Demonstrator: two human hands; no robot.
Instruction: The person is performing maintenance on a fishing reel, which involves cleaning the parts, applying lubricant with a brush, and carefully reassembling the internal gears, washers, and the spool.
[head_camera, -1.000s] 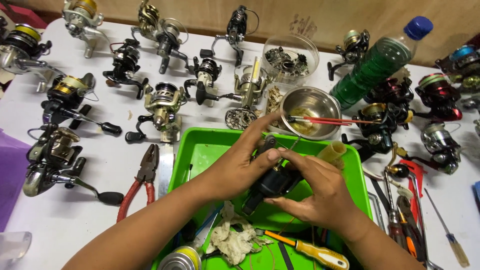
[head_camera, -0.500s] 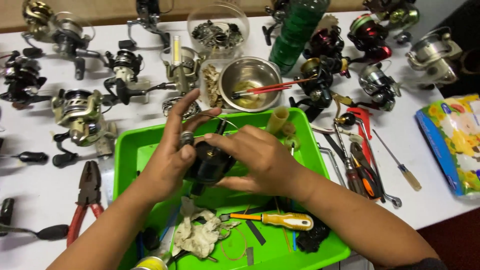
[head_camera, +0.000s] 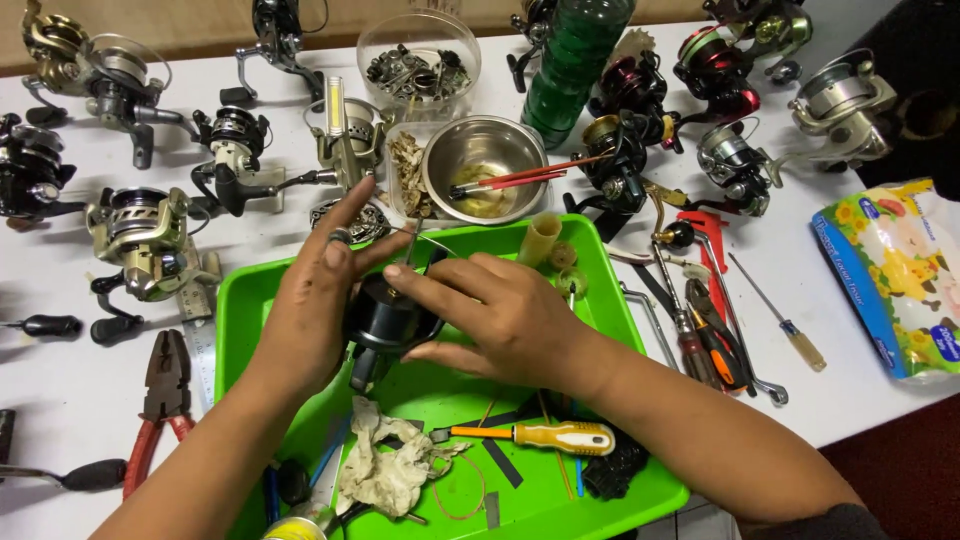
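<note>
Servicing black reel body (head_camera: 385, 320) over green tray (head_camera: 240, 320): left hand (head_camera: 310, 310) grips it, right hand (head_camera: 490, 315) pinches small part on top. Next move likely needs fine fingertip alignment.

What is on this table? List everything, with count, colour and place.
black reel part: one, black, held over the tray between both hands
green tray: one, bright green, centre front
yellow-handled screwdriver: one, in the tray, near edge
rag: one, dirty cream, in the tray
steel bowl: one, silver, behind the tray, a red tool resting across it
clear tub: one, holds small metal parts, far centre
green bottle: one, far centre
fishing reels: many, silver, black and red, across the far half
pliers: one, red handles, left of the tray
tissue pack: one, blue and yellow, right edge
left hand: grips the part
right hand: fingers on the part
</note>
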